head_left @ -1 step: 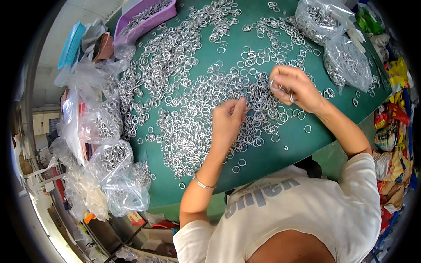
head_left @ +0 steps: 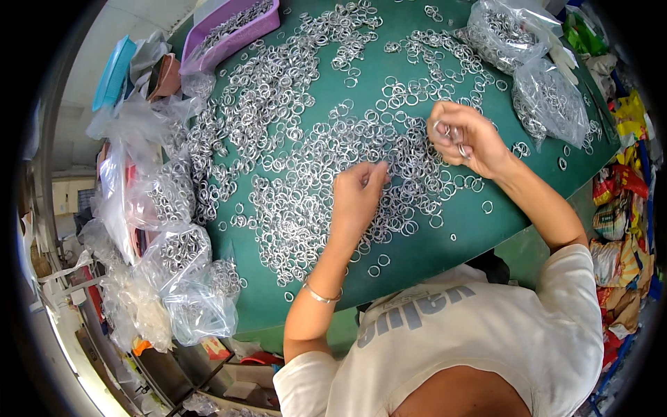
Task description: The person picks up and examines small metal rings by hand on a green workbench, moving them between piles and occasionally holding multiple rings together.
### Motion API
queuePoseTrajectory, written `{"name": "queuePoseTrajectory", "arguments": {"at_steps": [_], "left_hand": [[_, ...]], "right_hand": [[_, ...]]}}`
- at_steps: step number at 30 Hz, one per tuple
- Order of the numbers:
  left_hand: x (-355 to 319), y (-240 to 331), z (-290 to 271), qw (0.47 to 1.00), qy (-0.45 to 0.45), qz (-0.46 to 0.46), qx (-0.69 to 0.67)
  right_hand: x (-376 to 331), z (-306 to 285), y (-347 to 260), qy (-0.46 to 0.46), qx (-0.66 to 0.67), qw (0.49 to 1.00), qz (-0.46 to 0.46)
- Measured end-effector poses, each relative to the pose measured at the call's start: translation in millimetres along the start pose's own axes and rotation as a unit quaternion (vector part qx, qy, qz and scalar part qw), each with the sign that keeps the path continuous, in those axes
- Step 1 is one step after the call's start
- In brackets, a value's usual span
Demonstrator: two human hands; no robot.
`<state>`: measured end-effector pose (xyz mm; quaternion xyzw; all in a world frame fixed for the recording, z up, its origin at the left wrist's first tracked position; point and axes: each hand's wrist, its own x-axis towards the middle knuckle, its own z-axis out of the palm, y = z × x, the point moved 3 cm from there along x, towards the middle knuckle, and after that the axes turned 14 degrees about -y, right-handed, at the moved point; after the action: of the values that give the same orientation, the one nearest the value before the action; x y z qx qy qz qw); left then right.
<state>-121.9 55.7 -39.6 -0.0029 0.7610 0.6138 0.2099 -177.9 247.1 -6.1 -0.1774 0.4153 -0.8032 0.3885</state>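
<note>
Loose silver metal rings (head_left: 299, 219) lie in a broad heap across the green table. Over the heap's near middle is my left hand (head_left: 358, 194), its thumb and fingers pinched together; whatever is between the tips is too small to make out. My right hand (head_left: 469, 139) is curled above the heap's right side, with several metal rings (head_left: 450, 132) held in its fingers. Beneath and between the two hands, more rings overlap one another. A few single rings, such as one ring (head_left: 487, 207), lie apart near the table's front edge.
A purple basket (head_left: 267, 24) of small metal parts stands at the back left. Clear plastic bags (head_left: 184, 247) of rings line the left edge; another ring-filled bag (head_left: 552, 101) sits at the back right. The green tabletop (head_left: 260, 309) ends close to my body. Colourful packaging (head_left: 618, 243) is piled beyond the right edge.
My left hand has shifted slightly to the left and down. The right hand stays in place, its fingers turned a little so that the held rings show more.
</note>
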Motion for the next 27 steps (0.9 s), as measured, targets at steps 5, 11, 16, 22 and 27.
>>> {"name": "queuePoseTrajectory", "arguments": {"at_steps": [5, 11, 16, 22, 27], "left_hand": [[-4.3, 8.5, -16.2, 0.980, -0.030, 0.014, 0.195], [-4.4, 17.5, -24.9, 0.966, -0.053, 0.044, 0.248], [3.2, 17.4, -31.9, 0.955, -0.049, 0.095, 0.275], [25.7, 18.3, -25.0, 0.940, 0.040, 0.139, 0.310], [35.0, 13.0, -13.3, 0.901, 0.027, 0.122, 0.416]], "right_hand": [[17.4, -21.5, 9.0, 0.080, 0.236, 0.968, 0.031], [43.8, -30.2, 6.7, 0.004, 0.246, 0.968, 0.046], [57.1, -28.2, 13.1, 0.124, 0.177, 0.969, 0.119], [70.5, -22.7, 6.6, 0.074, -0.314, 0.938, 0.124], [84.9, -28.3, 21.1, 0.077, -0.720, 0.686, -0.066]]}}
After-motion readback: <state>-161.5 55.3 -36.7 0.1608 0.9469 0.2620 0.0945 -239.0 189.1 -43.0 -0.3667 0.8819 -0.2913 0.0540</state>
